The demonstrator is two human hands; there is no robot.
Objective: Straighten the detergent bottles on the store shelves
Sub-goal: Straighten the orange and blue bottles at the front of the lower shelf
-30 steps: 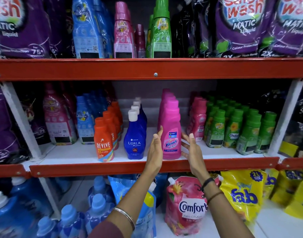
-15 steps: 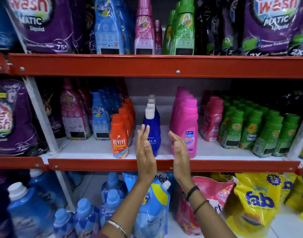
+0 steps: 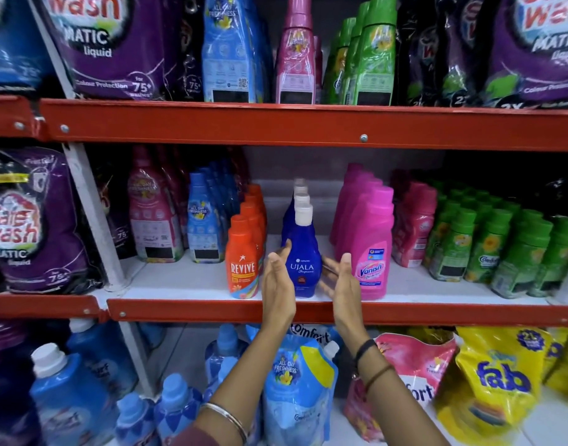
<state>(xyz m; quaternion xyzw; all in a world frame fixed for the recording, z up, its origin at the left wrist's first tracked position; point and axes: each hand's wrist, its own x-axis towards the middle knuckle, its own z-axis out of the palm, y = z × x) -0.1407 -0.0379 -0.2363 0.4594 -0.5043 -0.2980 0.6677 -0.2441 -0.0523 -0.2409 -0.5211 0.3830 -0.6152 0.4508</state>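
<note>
Head view shows both hands, left hand and right hand, open and empty, flanking the blue Ujala bottle at the middle shelf front; neighbouring rows look tidy, this one seems pending.

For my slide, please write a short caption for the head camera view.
Both open hands, left hand and right hand, flank the front blue Ujala bottle on the middle shelf.
</note>
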